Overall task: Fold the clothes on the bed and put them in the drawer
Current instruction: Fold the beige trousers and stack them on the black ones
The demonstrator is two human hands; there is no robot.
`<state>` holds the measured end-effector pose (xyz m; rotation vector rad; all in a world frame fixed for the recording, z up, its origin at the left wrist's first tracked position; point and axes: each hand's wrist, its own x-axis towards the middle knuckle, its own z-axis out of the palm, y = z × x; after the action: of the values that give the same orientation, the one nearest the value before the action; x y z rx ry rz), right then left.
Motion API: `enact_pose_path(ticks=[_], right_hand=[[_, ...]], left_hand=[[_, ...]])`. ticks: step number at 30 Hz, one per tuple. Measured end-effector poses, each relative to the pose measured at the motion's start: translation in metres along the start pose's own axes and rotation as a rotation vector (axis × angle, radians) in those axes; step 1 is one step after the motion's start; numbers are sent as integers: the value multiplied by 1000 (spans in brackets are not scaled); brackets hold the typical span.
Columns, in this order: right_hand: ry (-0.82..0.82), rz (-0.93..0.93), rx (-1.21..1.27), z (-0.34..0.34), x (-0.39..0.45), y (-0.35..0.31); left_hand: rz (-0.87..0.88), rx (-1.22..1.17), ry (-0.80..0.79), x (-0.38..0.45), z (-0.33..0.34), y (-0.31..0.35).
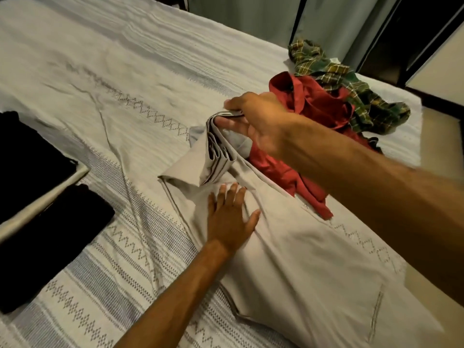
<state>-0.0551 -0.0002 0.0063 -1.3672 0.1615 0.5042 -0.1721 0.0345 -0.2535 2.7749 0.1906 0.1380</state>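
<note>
Left hand (229, 217) flat on beige trousers (296, 252), right hand (253, 121) pinching their bunched hem edge (218, 146).

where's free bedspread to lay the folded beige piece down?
Free: the wide bedspread stretch beyond the left hand, between the black stacks and the red garment. Crowded: the right edge, where red and plaid clothes are heaped against the beige garment.
</note>
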Motion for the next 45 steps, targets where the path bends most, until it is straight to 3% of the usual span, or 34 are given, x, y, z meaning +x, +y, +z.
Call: enact_pose_path(ticks=[6, 9, 12, 14, 16, 19, 23, 28, 33, 39, 42, 45], right_hand=[[-125, 121, 17, -67, -33, 68], [0, 329, -139, -129, -51, 131], [92, 430, -441, -182, -54, 177], [190, 269, -551, -203, -48, 190], [312, -46, -777, -211, -34, 191], [188, -279, -1123, -201, -8, 184], [116, -309, -1230, -172, 24, 176], [94, -291, -1210, -150, 52, 174], [255, -276, -1071, -161, 59, 166], [91, -523, -1351, -162, 48, 167], [-51, -346, -1407, -162, 36, 175], [-15, -178, -1298, -165, 24, 176]], left_hand=[[56, 56, 146, -15, -17, -35], [184, 87, 232, -25, -24, -53], [164, 77, 124, -29, -29, -54], [155, 50, 95, -29, -28, -53], [144, 49, 92, -28, -27, -57], [91, 98, 71, -28, -27, -64], [-176, 18, 9, -39, -32, -70], [-139, 72, -14, -51, -31, -80], [-140, 81, -17, -51, -28, -82], [-149, 68, -13, -50, -25, -85], [-189, 5, 10, -55, -29, -80], [-354, -193, 89, -69, -37, -65]])
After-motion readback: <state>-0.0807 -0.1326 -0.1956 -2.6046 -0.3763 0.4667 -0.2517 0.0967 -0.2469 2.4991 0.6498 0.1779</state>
